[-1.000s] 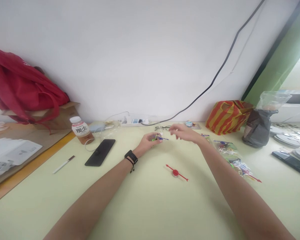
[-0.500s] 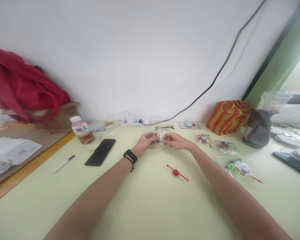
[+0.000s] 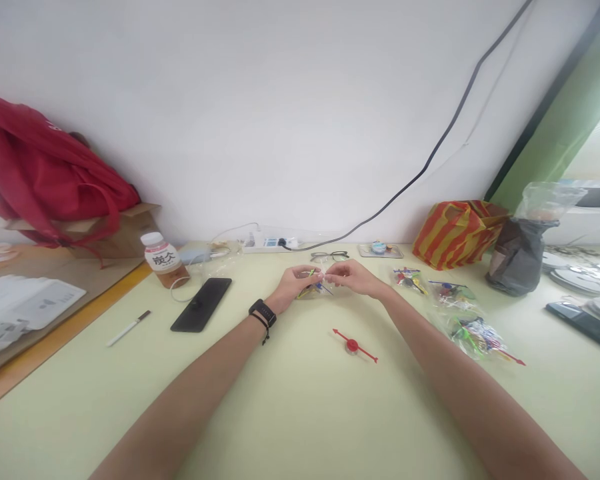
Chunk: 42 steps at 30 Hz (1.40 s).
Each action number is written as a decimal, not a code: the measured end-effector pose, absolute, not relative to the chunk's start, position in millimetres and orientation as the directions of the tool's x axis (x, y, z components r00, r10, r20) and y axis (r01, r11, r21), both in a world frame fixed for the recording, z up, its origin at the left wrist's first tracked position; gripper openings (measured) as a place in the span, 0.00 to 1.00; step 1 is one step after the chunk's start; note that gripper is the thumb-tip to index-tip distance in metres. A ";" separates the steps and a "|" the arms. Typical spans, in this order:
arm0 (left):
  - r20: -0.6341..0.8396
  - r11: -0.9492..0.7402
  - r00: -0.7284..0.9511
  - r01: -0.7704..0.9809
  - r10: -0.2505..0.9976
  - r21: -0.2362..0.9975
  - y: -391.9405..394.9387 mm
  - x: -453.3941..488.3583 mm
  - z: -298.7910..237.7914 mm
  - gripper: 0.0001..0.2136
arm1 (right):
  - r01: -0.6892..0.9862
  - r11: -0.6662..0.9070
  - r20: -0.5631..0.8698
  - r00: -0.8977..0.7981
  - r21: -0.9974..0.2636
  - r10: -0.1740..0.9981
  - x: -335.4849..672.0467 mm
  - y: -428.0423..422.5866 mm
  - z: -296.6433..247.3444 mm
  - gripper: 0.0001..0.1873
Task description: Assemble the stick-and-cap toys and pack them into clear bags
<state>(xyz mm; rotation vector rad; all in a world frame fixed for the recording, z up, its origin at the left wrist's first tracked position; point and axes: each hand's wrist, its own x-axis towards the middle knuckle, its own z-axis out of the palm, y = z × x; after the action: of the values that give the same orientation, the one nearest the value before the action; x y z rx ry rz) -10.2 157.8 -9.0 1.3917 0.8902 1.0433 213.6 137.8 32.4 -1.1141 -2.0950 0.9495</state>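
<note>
Head view shows a person's two bare hands meeting over the far middle of a pale green table [image 3: 290, 400], both on a small clear bag [image 3: 316, 289] of coloured plastic parts. The left hand [image 3: 293, 285] pinches the bag from the left between thumb and fingers; the right hand [image 3: 353, 277] has thumb and fingertips pressed together at its top edge, the two sets of fingertips nearly touching. Below them a thin blue piece [image 3: 326, 289] slants out, its long axis running from far left to near right, with its tip pointing near right. A green piece shows beside the left fingers — how far it runs behind them cannot be told.

Nearer, a red double-ended arrow [image 3: 352, 346] with a round hub lies on the table, long axis also from far left to near right, one head pointing each way. Glasses [image 3: 330, 256] lie just beyond the hands. Other clear bags of parts [image 3: 477, 337] sit to the right, and a black phone [image 3: 201, 305] lies to the left, near a bottle [image 3: 164, 260].
</note>
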 end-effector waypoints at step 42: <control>0.297 -0.397 0.431 0.163 0.852 0.903 141.5 1.3 -14.5 0.33 | 0.248 0.444 0.453 -0.021 -0.861 0.891 228.2 88.1 136.4 0.18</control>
<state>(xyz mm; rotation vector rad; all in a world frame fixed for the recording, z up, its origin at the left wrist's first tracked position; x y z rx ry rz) 1.3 141.5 -14.5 1.8275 0.8676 1.0125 228.2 88.1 136.4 -1.0373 -1.5436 0.6983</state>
